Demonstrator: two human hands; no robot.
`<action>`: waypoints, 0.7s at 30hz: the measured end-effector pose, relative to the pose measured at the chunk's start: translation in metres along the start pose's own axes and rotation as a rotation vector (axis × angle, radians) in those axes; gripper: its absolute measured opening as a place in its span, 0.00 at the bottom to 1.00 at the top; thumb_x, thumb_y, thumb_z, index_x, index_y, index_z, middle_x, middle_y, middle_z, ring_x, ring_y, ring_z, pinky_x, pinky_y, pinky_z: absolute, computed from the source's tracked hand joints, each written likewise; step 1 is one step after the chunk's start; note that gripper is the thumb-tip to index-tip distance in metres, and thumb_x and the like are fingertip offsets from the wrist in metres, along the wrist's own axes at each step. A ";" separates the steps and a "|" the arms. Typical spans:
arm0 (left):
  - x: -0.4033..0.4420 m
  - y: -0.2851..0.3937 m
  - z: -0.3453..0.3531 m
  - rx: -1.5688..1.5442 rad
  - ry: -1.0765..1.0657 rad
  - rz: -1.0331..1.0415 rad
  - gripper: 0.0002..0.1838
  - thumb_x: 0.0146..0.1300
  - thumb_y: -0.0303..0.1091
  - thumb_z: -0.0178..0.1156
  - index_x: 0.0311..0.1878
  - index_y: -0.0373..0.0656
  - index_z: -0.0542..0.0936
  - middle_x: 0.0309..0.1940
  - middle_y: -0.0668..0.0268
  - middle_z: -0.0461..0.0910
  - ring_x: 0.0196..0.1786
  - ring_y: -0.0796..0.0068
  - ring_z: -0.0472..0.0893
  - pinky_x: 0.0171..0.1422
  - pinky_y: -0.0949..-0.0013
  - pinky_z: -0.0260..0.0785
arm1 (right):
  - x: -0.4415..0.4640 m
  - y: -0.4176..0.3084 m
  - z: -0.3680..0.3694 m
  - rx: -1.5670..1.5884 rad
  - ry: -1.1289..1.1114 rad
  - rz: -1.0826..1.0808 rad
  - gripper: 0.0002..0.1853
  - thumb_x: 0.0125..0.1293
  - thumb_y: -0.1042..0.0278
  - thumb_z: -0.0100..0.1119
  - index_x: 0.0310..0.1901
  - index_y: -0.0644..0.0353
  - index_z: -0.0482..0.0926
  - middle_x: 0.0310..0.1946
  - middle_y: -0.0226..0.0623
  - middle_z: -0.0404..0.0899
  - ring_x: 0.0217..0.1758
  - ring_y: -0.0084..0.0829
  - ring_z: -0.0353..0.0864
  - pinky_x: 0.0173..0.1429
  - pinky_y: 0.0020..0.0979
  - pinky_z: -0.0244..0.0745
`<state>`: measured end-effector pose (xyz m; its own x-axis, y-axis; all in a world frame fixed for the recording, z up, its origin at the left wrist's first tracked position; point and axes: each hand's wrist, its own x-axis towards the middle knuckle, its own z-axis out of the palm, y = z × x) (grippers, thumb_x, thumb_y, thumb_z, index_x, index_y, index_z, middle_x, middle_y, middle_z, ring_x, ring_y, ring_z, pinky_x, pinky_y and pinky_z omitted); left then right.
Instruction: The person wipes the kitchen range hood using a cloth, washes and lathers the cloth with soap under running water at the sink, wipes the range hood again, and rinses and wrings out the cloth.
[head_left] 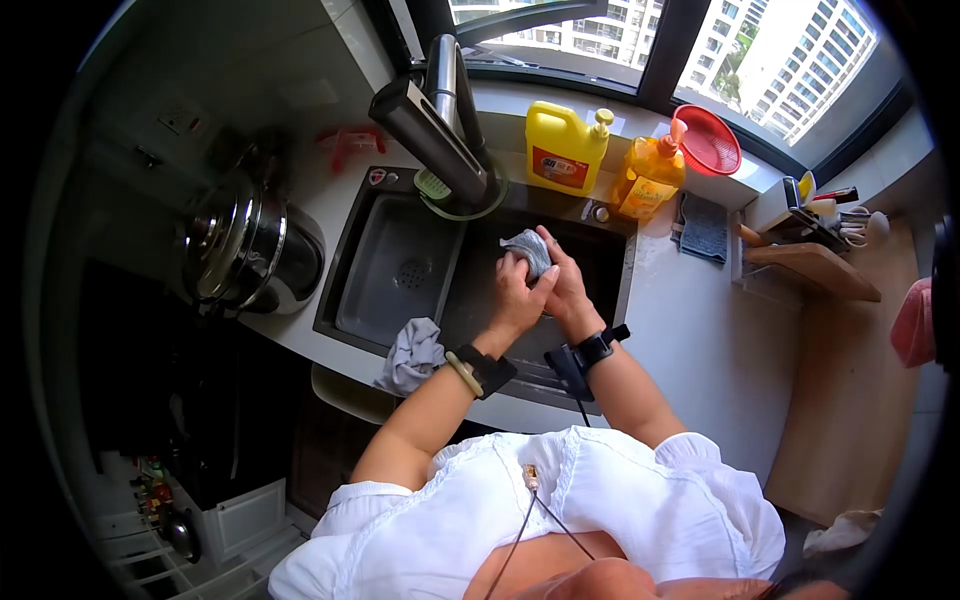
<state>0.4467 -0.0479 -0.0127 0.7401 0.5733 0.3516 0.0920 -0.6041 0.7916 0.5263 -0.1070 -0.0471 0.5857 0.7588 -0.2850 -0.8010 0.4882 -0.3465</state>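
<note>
Over the right basin of a dark double sink (450,300), both hands close together around a bunched grey cloth (530,250). My left hand (517,298) has its fingers curled against the cloth from the left. From the right, my right hand (567,285) grips it, with the fingers reaching up along its side. Whether anything is wrapped inside the cloth cannot be seen. A second, lighter grey cloth (412,356) hangs over the sink's front edge, left of my left wrist.
Behind the sink stand a tall faucet (440,140), a yellow jug (565,150) and an orange pump bottle (648,178). A red basket (706,140) and folded blue-grey cloth (703,228) lie to the right, near a utensil rack (790,210). A steel pot (250,250) is left.
</note>
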 end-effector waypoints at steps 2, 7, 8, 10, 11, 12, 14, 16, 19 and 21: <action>0.004 -0.012 -0.003 0.130 -0.077 -0.091 0.16 0.60 0.39 0.58 0.40 0.33 0.78 0.39 0.54 0.76 0.48 0.52 0.73 0.56 0.58 0.65 | -0.007 0.030 -0.006 0.052 -0.060 0.020 0.20 0.75 0.60 0.39 0.65 0.55 0.62 0.54 0.35 0.74 0.56 0.33 0.73 0.63 0.35 0.67; 0.011 -0.068 0.016 -0.173 0.045 -0.083 0.24 0.61 0.32 0.47 0.61 0.34 0.68 0.66 0.45 0.61 0.70 0.48 0.58 0.73 0.61 0.52 | -0.023 0.028 0.019 0.108 0.051 0.010 0.27 0.75 0.51 0.36 0.68 0.58 0.59 0.63 0.35 0.66 0.68 0.31 0.62 0.72 0.33 0.54; 0.003 -0.043 0.015 -0.244 -0.110 -0.045 0.26 0.62 0.34 0.47 0.63 0.34 0.66 0.67 0.46 0.60 0.72 0.47 0.55 0.74 0.59 0.49 | -0.007 0.027 0.004 -0.010 0.083 -0.121 0.29 0.75 0.47 0.35 0.69 0.58 0.58 0.65 0.33 0.65 0.69 0.32 0.61 0.72 0.32 0.54; -0.016 -0.020 0.019 -0.166 -0.294 -0.003 0.27 0.67 0.40 0.42 0.66 0.35 0.64 0.71 0.50 0.56 0.74 0.47 0.51 0.75 0.53 0.43 | 0.021 0.044 -0.047 -0.014 0.067 -0.136 0.27 0.74 0.48 0.35 0.69 0.54 0.59 0.65 0.31 0.65 0.67 0.30 0.62 0.70 0.30 0.56; -0.011 -0.030 0.015 -0.133 -0.258 -0.049 0.27 0.68 0.40 0.42 0.66 0.35 0.64 0.70 0.50 0.56 0.74 0.47 0.51 0.75 0.52 0.43 | 0.012 0.055 -0.035 0.038 0.057 -0.126 0.26 0.74 0.48 0.36 0.68 0.52 0.61 0.64 0.30 0.66 0.66 0.28 0.63 0.69 0.30 0.57; -0.006 -0.047 0.010 -0.104 -0.224 -0.100 0.27 0.68 0.41 0.42 0.66 0.35 0.65 0.70 0.50 0.56 0.74 0.47 0.51 0.75 0.51 0.42 | 0.000 0.066 -0.025 0.143 -0.013 0.021 0.25 0.74 0.48 0.35 0.67 0.50 0.62 0.63 0.30 0.67 0.66 0.29 0.64 0.69 0.31 0.57; 0.005 -0.091 0.001 0.033 -0.135 -0.189 0.26 0.69 0.41 0.41 0.66 0.36 0.65 0.70 0.48 0.56 0.74 0.47 0.51 0.75 0.51 0.42 | -0.023 0.062 0.024 0.106 -0.109 0.157 0.26 0.74 0.48 0.34 0.66 0.53 0.63 0.61 0.30 0.69 0.65 0.31 0.65 0.69 0.32 0.58; 0.001 -0.101 0.001 -0.030 -0.222 -0.082 0.26 0.69 0.39 0.41 0.66 0.35 0.65 0.70 0.46 0.56 0.74 0.46 0.50 0.75 0.51 0.40 | -0.015 0.054 0.018 0.171 -0.141 0.162 0.28 0.74 0.45 0.36 0.64 0.58 0.64 0.61 0.32 0.69 0.64 0.33 0.67 0.69 0.33 0.59; -0.024 -0.050 0.018 -0.059 -0.196 0.024 0.26 0.67 0.36 0.42 0.67 0.36 0.63 0.70 0.47 0.57 0.74 0.45 0.50 0.76 0.54 0.40 | 0.018 0.046 -0.023 0.096 0.122 -0.120 0.28 0.72 0.40 0.36 0.62 0.50 0.69 0.62 0.32 0.69 0.65 0.35 0.66 0.68 0.37 0.59; -0.019 -0.065 0.020 -0.045 -0.214 -0.029 0.27 0.67 0.36 0.43 0.68 0.36 0.63 0.70 0.47 0.57 0.74 0.45 0.50 0.76 0.55 0.40 | 0.026 0.068 -0.063 0.134 -0.097 0.035 0.24 0.73 0.47 0.38 0.62 0.51 0.69 0.62 0.29 0.69 0.65 0.33 0.66 0.69 0.35 0.57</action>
<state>0.4404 -0.0309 -0.0807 0.8624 0.4568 0.2182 0.0892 -0.5614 0.8228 0.4946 -0.0815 -0.1345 0.5479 0.8112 -0.2046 -0.8337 0.5093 -0.2134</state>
